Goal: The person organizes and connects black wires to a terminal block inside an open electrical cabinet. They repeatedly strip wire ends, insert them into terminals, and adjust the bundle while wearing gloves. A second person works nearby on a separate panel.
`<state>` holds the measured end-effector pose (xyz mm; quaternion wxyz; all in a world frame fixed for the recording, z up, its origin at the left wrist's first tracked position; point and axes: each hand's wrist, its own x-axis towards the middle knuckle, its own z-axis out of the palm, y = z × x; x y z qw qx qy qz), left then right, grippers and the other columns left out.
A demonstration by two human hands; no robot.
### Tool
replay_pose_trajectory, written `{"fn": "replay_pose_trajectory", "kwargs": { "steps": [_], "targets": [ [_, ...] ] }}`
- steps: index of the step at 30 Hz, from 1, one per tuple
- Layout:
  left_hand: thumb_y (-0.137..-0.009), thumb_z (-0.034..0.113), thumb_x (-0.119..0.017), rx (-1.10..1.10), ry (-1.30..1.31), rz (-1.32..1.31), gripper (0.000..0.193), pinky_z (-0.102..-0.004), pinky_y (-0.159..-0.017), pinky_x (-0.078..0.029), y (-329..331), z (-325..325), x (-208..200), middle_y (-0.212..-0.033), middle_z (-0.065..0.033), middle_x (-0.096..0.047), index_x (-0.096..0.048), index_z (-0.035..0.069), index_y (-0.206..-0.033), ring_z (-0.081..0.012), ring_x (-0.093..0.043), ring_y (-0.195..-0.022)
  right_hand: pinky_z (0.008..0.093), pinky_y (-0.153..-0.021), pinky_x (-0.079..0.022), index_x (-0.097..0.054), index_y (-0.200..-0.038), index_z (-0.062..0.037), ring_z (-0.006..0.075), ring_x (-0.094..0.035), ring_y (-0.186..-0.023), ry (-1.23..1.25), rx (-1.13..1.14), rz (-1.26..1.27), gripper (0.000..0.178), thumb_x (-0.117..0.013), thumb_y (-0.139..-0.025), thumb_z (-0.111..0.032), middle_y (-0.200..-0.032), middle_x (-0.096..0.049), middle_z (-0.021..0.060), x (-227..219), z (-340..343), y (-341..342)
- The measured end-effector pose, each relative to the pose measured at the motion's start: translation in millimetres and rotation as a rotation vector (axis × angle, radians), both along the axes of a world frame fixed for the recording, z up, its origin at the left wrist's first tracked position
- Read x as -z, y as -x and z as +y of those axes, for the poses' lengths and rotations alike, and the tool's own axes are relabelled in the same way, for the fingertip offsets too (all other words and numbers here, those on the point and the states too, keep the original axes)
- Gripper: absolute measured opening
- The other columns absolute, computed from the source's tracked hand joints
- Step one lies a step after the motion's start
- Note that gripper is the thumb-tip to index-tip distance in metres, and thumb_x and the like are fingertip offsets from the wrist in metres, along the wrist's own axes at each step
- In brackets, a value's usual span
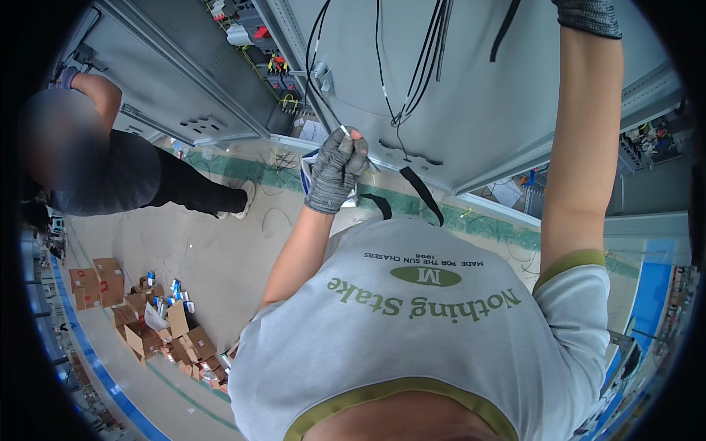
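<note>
My left hand [337, 170], in a grey knitted glove with a bare fingertip showing, is closed around thin black wire [323, 99] with a white sleeve near its end. The wire runs up from my fingers past the cabinet frame. Only the cuff and back of my right hand [588, 16], also gloved, show at the top right edge; its fingers are out of view. Between my hands a bundle of black wires [421, 88] hangs in front of a grey cabinet panel [471, 110]. A black strap [504, 31] dangles near my right hand.
Breakers and coloured wires [279, 73] fill the cabinet bay at left. Another person [110, 173] stands at the left beside a cabinet. Opened cardboard boxes [169, 331] lie piled on the floor, lower left. Wire scraps litter the green floor stripe [220, 167]. More components [651, 143] sit at right.
</note>
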<state>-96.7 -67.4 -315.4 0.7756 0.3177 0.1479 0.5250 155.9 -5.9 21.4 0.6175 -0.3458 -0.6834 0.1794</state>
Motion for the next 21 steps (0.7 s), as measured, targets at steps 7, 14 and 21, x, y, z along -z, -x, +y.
{"fn": "replay_pose_trajectory", "kwargs": {
  "steps": [7, 14, 21],
  "targets": [
    [-0.091, 0.02, -0.058, -0.194, -0.129, 0.431, 0.023, -0.0215, -0.067, -0.04, 12.0, 7.1, -3.5, -0.088, -0.002, -0.058, -0.055, 0.004, -0.108, -0.0079, -0.049, -0.075, 0.0185, -0.05, -0.04, -0.061, -0.091, -0.0053, 0.0059, -0.049, -0.053, 0.159, -0.051, 0.061, 0.015, -0.061, -0.091, -0.02, -0.067, -0.056, -0.0009, -1.7, 9.2, -12.1],
    [-0.084, 0.014, -0.065, -0.179, -0.461, 0.674, 0.028, -0.0262, -0.076, -0.045, 15.2, 26.3, -67.1, -0.087, -0.0033, -0.058, -0.06, 0.004, -0.109, -0.0126, -0.056, -0.082, 0.02, -0.051, -0.042, -0.065, -0.092, -0.0025, 0.0064, -0.052, -0.058, 0.179, 0.013, 0.031, 0.017, -0.056, -0.093, -0.017, -0.07, -0.06, 0.002, -8.5, 0.9, -8.6],
    [-0.092, 0.023, -0.055, -0.591, -1.014, 0.677, 0.027, -0.0312, -0.076, -0.045, -47.5, 85.1, -187.3, -0.095, -0.0094, -0.058, -0.06, 0.002, -0.108, -0.0194, -0.056, -0.084, 0.0201, -0.051, -0.042, -0.064, -0.092, -0.0018, 0.0068, -0.051, -0.056, 0.21, 0.02, 0.087, 0.017, -0.056, -0.094, -0.016, -0.069, -0.059, 0.0014, -10.2, 1.6, -5.0]
  ]
}}
